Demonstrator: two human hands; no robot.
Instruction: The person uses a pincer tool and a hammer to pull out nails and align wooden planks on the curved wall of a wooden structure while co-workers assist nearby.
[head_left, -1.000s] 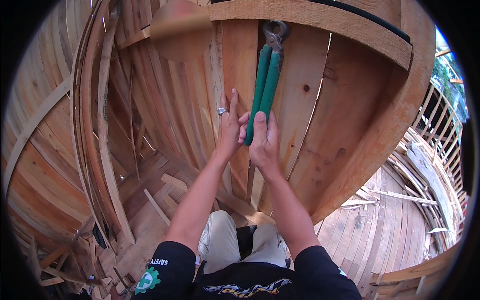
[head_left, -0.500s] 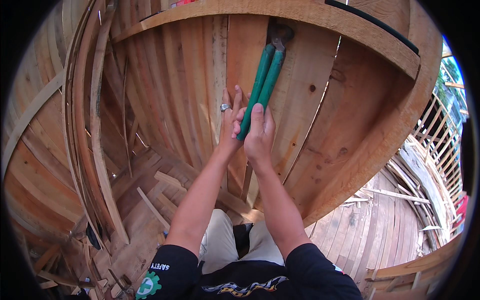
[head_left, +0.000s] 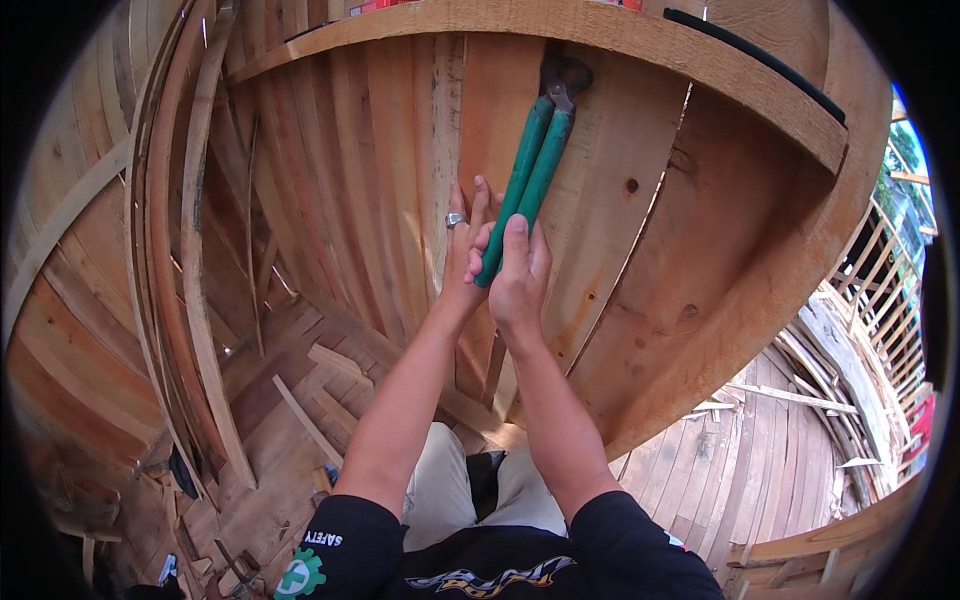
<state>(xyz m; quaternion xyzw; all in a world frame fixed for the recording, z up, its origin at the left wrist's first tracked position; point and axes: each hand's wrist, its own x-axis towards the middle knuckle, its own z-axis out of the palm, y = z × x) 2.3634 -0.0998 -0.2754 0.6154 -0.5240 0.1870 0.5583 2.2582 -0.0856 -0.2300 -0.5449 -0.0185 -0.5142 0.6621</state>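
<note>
Curved plank walls (head_left: pixel 380 170) are rising around us, and daylight is pouring onto the floor (head_left: pixel 735 455) over on the right! Tall strips (head_left: pixel 195 250) are leaning at our left, a stick (head_left: pixel 308 422) is lying among offcuts, and a heap of timber (head_left: pixel 850 385) is sprawling along the far edge.

Now we are turning to the middle, where the pincers (head_left: pixel 536 178) are standing out in green, tilting a little rightward, their head sitting just below the beam (head_left: pixel 620 30) and in front of the planks. Our right hand (head_left: pixel 522 272) is grasping them low on the handles, thumb pressing along the front, fingers wrapping round. Our left hand (head_left: pixel 463 250) is keeping close beside it, a ring (head_left: pixel 455 219) glinting, two fingers stretching upward; the others are hiding, so we are not able to tell whether they are clenching anything or even touching the handles.

How far along are we? We are judging the tool as taken up and under control, its handles lying side by side. We are seeing no nail between its jaws, though the dark head is making that hard to check, so no bite or pull is showing as done. Most of the planking is looking fitted, yet one slit (head_left: pixel 649 205) is letting light through, so that seam is remaining unclosed.
</note>
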